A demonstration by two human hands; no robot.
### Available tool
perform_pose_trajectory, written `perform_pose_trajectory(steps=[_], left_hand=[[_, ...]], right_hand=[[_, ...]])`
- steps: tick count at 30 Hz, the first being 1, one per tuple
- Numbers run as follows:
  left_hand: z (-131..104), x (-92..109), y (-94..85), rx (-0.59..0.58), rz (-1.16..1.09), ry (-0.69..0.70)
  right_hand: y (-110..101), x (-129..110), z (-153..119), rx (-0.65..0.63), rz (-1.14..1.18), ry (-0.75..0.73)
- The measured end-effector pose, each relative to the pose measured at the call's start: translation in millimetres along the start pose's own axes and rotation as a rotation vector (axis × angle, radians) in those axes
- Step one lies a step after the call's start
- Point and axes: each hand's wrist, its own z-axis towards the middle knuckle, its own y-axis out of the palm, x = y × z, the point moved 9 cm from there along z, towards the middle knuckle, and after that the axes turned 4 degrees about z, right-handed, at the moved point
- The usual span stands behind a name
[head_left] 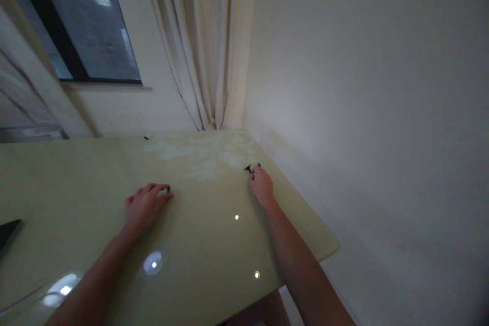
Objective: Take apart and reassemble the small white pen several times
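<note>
Entry: two bare hands, two small pieces, one bench.

Left hand (pixel 144 206): thumb and index finger pinching a small, dark grey, short upright piece (pixel 168 190) over the middle of the bench. We cannot tell its material or whether its foot touches the surface.

Right hand (pixel 263 186): fingers gathered around a small, slim, black piece with a T-shaped head (pixel 247 168); the head juts out to the left, and a dark tip shows beyond the knuckles. We find it near the bench's right side, towards the wall.

Bench (pixel 206 249): glossy, pale yellow-green top with a whitish leaf pattern (pixel 202 170) at the far end.

Also listed: a tiny black piece (pixel 146 138) lying at the far edge, touched by neither hand; a dark, flat slab (pixel 8 234) at the left margin; a thin, pale cable (pixel 21 299) at lower left.

Progress, in our judgement: each hand has secured its piece. The two pieces are well apart, not joined, and neither has been released. Whether the tiny black piece belongs with them, we cannot tell.
</note>
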Motion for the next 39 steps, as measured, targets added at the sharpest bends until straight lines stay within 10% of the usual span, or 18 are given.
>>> perform_pose_trajectory(steps=[6,12,18,24,28,35,39], left_hand=[[5,-31,6.2,-0.098,-0.027,-0.066],[12,-35,9.1,-0.127,-0.108,-0.047],[13,-43,9.0,-0.145,-0.227,-0.122],[15,-38,7.2,-0.152,-0.253,-0.165],[16,-36,10.1,-0.188,-0.238,-0.161],[20,-35,13.9,-0.175,-0.275,-0.162],[20,-34,11.2,-0.135,-0.260,-0.160]], right_hand=[[7,-25,-10,-0.001,0.234,-0.116],[44,-116,-43,-0.125,0.366,-0.357],[81,-202,-58,-0.196,0.378,-0.341],[102,-228,-56,-0.226,0.427,-0.320],[88,-195,-38,-0.216,0.495,-0.329],[-13,-26,11,0.149,0.344,-0.116],[-33,48,14,0.178,0.238,0.029]])
